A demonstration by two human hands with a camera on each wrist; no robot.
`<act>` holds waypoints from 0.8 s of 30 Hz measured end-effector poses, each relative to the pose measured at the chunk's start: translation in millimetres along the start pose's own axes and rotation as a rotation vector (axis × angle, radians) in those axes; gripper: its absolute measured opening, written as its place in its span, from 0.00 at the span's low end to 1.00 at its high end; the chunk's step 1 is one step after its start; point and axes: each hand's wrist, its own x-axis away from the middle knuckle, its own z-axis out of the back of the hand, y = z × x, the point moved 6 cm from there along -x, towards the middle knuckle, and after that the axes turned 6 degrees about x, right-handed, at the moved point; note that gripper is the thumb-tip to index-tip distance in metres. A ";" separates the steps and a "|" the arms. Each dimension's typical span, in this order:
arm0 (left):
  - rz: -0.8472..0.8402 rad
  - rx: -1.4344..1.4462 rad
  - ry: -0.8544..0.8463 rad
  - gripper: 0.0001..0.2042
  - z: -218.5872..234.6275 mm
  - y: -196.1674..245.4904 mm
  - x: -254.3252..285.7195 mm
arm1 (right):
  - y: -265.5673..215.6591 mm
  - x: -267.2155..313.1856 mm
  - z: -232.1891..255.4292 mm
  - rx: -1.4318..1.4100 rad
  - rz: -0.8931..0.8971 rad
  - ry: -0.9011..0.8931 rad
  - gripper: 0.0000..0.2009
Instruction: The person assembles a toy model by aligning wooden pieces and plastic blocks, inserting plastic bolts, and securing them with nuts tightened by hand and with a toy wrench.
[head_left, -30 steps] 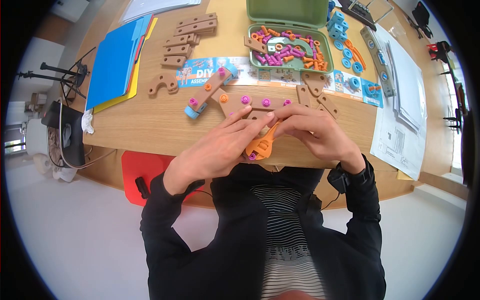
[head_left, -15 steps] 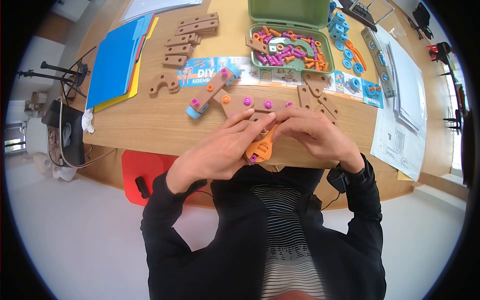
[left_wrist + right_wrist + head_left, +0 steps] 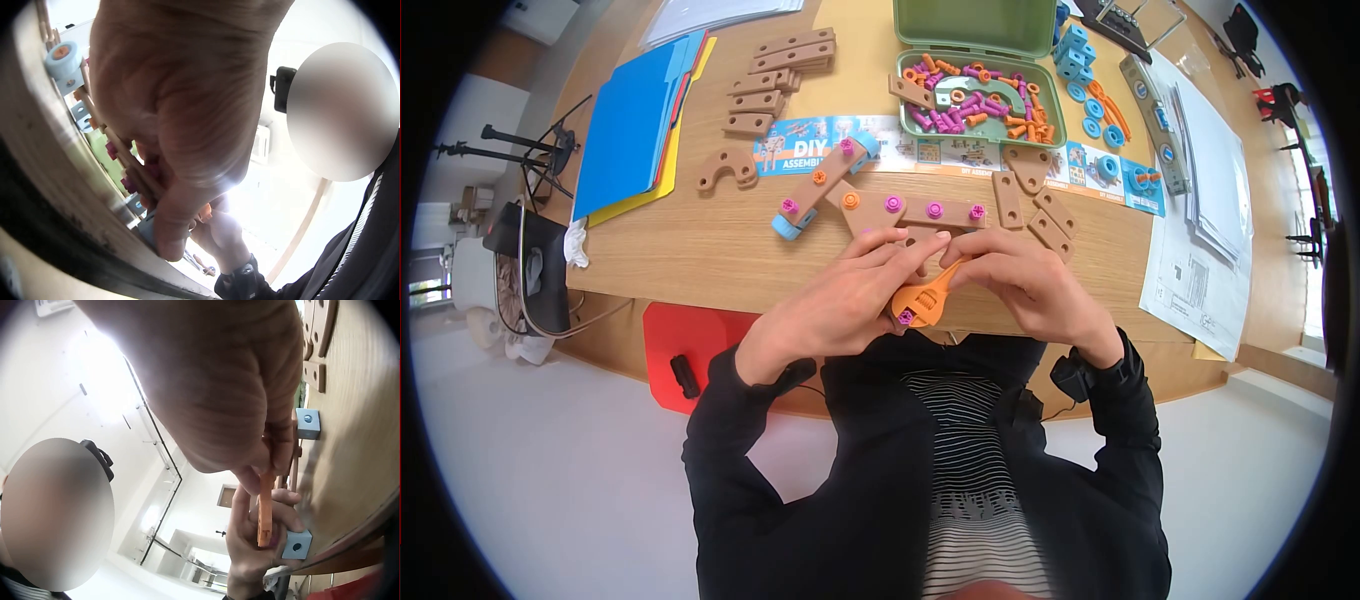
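My right hand (image 3: 1035, 285) pinches the handle of an orange toy wrench (image 3: 932, 290) between thumb and fingers. The wrench's head sits around a purple bolt (image 3: 906, 317) near the table's front edge. My left hand (image 3: 830, 305) grips the near part of a brown toy assembly (image 3: 872, 213), its thumb beside a light blue block (image 3: 297, 545) under the bolt. Purple and orange bolts stud the assembly's brown pieces beyond my fingers. Much of its near part is hidden beneath the left hand. To its left lies a brown bar (image 3: 822, 178) with blue blocks at its ends.
Behind the hands, a green case (image 3: 1055, 100) holds loose bolts and nuts. Several brown planks (image 3: 790, 55) lie back left, others (image 3: 1050, 235) at right. Blue cubes (image 3: 1076, 55) and rings stand back right. Blue folders (image 3: 635, 120) lie left, printed papers (image 3: 1195, 250) right.
The wrench's handle has swung slightly to the right around the bolt, and my right hand has moved right and nearer with it. The left hand stays almost in place.
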 end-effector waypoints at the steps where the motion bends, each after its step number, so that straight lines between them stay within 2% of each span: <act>1: -0.002 -0.005 0.003 0.54 0.3 0.3 0.0 | 0.1 3.1 -0.6 0.013 -0.001 0.041 0.16; 5: 0.017 -0.010 -0.006 0.53 -0.9 -4.1 1.0 | -2.3 12.6 -2.2 0.080 0.014 0.135 0.15; 17: -0.008 -0.012 -0.024 0.54 0.3 0.0 -0.3 | -10.5 25.9 -7.6 0.098 -0.007 0.211 0.17; 18: 0.031 -0.016 -0.042 0.54 -0.4 -1.1 0.0 | -9.1 27.1 -6.6 0.112 -0.013 0.224 0.17; 22: 0.103 0.001 -0.109 0.52 -1.7 -2.4 -3.0 | -12.2 30.2 -3.6 0.087 0.081 0.249 0.21; 24: 0.069 -0.018 -0.122 0.53 -1.7 3.5 -6.1 | -15.2 32.5 -3.0 0.109 0.127 0.280 0.23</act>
